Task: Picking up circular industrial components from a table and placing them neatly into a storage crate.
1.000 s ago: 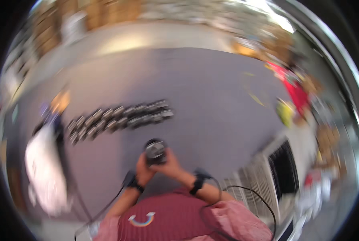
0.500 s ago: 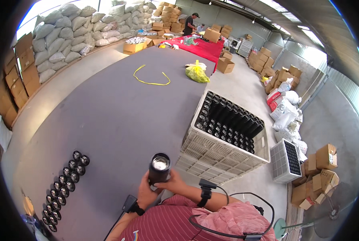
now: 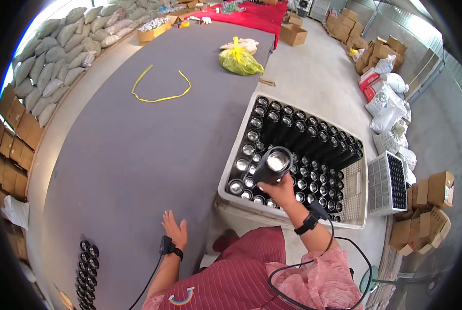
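My right hand [image 3: 281,192] grips a black cylinder with a shiny silver top end [image 3: 276,161], tilted above a white plastic crate [image 3: 355,192]. Inside the crate stand rows of like black cylinders [image 3: 313,132], upright with silver ends up; the row tops sit at two heights. Whether the held one touches those below I cannot tell. My left hand [image 3: 174,231] has its fingers spread at the grey table [image 3: 122,170], holding nothing. More such cylinders [image 3: 89,266] stand in a close group at the table's near left.
A yellow strap [image 3: 161,99] lies on the table, with a tied yellow bag [image 3: 240,61] farther back. Beyond is a red-covered table [image 3: 251,16]. Another crate of black cylinders [image 3: 383,188] and cardboard boxes [image 3: 427,217] are on the right. Stacked sacks [image 3: 50,57] line the left side.
My right hand has carried the black cylinder rightward from over the table to above the crate. My left hand has let go of it and opened. The view has tilted down.
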`<act>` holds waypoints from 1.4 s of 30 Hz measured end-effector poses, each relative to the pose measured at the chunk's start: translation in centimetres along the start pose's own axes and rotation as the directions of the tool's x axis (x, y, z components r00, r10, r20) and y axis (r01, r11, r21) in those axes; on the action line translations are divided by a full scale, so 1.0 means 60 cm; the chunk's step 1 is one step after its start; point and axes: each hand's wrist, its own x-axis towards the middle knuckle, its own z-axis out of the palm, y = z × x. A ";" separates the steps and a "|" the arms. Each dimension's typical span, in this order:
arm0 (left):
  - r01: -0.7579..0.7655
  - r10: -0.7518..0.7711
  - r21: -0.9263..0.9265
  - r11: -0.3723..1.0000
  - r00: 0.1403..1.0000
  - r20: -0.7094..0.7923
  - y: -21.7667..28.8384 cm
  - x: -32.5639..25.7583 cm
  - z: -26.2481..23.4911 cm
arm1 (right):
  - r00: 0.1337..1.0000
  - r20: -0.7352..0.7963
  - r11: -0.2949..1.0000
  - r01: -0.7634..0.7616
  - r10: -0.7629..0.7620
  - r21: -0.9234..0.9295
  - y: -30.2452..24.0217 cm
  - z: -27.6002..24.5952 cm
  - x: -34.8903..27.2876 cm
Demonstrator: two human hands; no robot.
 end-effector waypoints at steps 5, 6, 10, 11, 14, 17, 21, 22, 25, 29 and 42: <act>-0.006 -0.059 0.353 0.936 0.983 0.174 0.038 0.036 0.035 | 0.978 -0.209 0.994 -0.016 -0.008 -0.110 0.183 -0.097 0.177; 0.002 -0.073 0.384 0.923 0.983 0.169 0.051 0.038 0.033 | 0.970 -0.239 0.999 0.045 -0.045 -0.007 0.232 -0.104 0.206; 0.004 -0.084 0.397 0.918 0.979 0.184 0.045 0.038 0.030 | 0.944 -0.329 0.996 -0.040 0.014 -0.074 0.296 -0.077 0.283; -0.002 -0.082 0.396 0.918 0.977 0.195 0.043 0.039 0.034 | 0.952 -0.306 0.999 -0.017 0.005 -0.035 0.326 -0.077 0.301; 0.005 -0.094 0.407 0.913 0.975 0.199 0.032 0.036 0.033 | 0.948 -0.306 0.994 -0.107 0.091 -0.033 0.362 -0.044 0.335; -0.026 -0.068 0.410 0.912 0.975 0.214 0.027 0.040 0.043 | 0.944 -0.323 0.991 -0.098 0.063 -0.093 0.426 -0.050 0.365; -0.016 -0.076 0.426 0.904 0.977 0.198 0.029 0.036 0.039 | 0.947 -0.299 0.949 -0.193 0.114 -0.250 0.439 -0.034 0.374; -0.003 -0.091 0.422 0.906 0.975 0.201 0.033 0.039 0.037 | 0.941 -0.307 0.949 -0.220 0.145 -0.226 0.433 -0.030 0.377; 0.006 -0.096 0.408 0.913 0.975 0.199 0.043 0.046 0.036 | 0.935 -0.317 0.916 -0.259 0.159 -0.306 0.429 -0.042 0.379; 0.009 -0.092 0.399 0.917 0.978 0.188 0.035 0.047 0.033 | 0.924 -0.325 0.892 -0.309 0.200 -0.330 0.404 -0.040 0.380; -0.174 0.157 0.114 0.978 0.977 0.147 0.015 0.046 0.013 | 0.958 0.008 0.316 0.103 -0.288 -0.943 0.286 -0.257 0.319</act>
